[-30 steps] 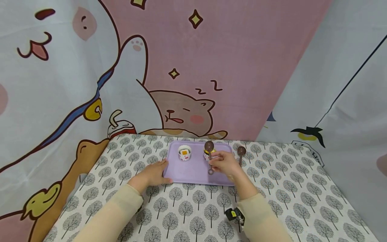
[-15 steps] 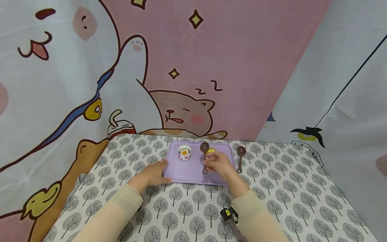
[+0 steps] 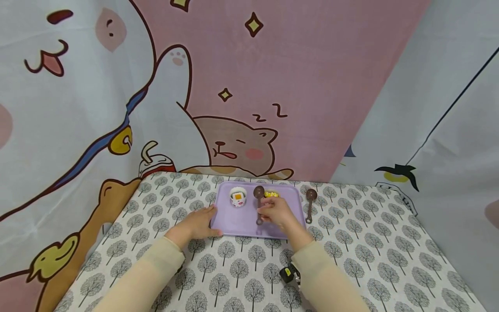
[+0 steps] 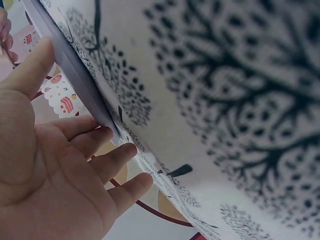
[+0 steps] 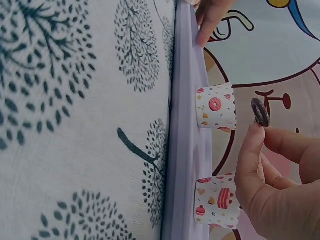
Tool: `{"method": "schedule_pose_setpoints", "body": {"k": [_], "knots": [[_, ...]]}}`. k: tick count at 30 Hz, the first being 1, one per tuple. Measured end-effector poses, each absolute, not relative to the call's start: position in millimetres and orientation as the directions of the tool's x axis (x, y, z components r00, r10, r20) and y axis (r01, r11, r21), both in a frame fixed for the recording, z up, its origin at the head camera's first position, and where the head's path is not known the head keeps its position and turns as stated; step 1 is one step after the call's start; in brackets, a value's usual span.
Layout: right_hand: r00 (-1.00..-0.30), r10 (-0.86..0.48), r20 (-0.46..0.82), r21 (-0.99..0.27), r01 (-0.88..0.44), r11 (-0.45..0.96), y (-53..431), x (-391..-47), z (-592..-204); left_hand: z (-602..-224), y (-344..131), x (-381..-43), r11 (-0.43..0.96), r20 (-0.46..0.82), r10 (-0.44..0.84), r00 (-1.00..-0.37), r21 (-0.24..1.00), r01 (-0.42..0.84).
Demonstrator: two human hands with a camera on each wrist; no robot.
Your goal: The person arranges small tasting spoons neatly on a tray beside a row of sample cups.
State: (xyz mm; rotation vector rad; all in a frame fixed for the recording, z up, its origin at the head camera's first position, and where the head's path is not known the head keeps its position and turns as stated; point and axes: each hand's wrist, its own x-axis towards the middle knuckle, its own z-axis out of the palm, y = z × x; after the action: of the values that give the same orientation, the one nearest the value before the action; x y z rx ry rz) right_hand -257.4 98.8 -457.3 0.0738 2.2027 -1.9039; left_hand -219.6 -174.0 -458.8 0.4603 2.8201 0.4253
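My right hand [image 3: 278, 211] pinches a brown spoon [image 3: 259, 192] by its handle, bowl pointing away, over a lilac tray [image 3: 234, 224]. In the right wrist view the ringed end of the spoon [image 5: 260, 112] sticks out between thumb and finger. On the tray stand two patterned paper cups. The left paper cup [image 3: 238, 203] has white and orange contents; the right one, with yellow contents [image 3: 271, 194], is partly hidden behind my right hand. My left hand [image 3: 198, 223] rests at the tray's left edge, fingers extended along its rim, as the left wrist view [image 4: 60, 170] also shows.
A second brown spoon [image 3: 310, 203] lies on the tree-print cloth [image 3: 255, 266], just right of the tray. Behind the table hangs a cartoon curtain [image 3: 312, 86]. A small black camera [image 3: 287, 274] sits at my right wrist.
My right hand has carried the spoon leftward, from in front of the right cup to the gap between both cups. The yellow contents show more now. My left hand stays put.
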Motion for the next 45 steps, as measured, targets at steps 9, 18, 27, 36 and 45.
{"method": "schedule_pose_setpoints", "body": {"k": [9,18,27,36,45], "knots": [[-0.968,-0.092,-0.232,-0.956,0.209,0.205,87.9,-260.7,-463.0,-461.5,-176.4,-219.7,0.907,-0.199,0.341,-0.919,0.327,0.266],[-0.963,-0.077,-0.256,-0.941,0.231,0.248,82.0,-259.6,-466.4,-462.7,-176.1,-218.9,0.907,-0.197,0.343,-0.918,0.324,0.269],[-0.964,-0.067,-0.257,-0.937,0.232,0.262,79.4,-261.3,-475.1,-463.7,-176.3,-220.0,0.909,-0.203,0.340,-0.918,0.321,0.266],[-0.959,-0.059,-0.278,-0.931,0.253,0.264,75.9,-261.0,-474.6,-463.2,-175.3,-220.8,0.908,-0.208,0.343,-0.916,0.322,0.267],[-0.959,-0.042,-0.280,-0.925,0.258,0.278,74.3,-261.4,-477.2,-463.4,-174.9,-223.0,0.909,-0.198,0.342,-0.918,0.319,0.270]]}}
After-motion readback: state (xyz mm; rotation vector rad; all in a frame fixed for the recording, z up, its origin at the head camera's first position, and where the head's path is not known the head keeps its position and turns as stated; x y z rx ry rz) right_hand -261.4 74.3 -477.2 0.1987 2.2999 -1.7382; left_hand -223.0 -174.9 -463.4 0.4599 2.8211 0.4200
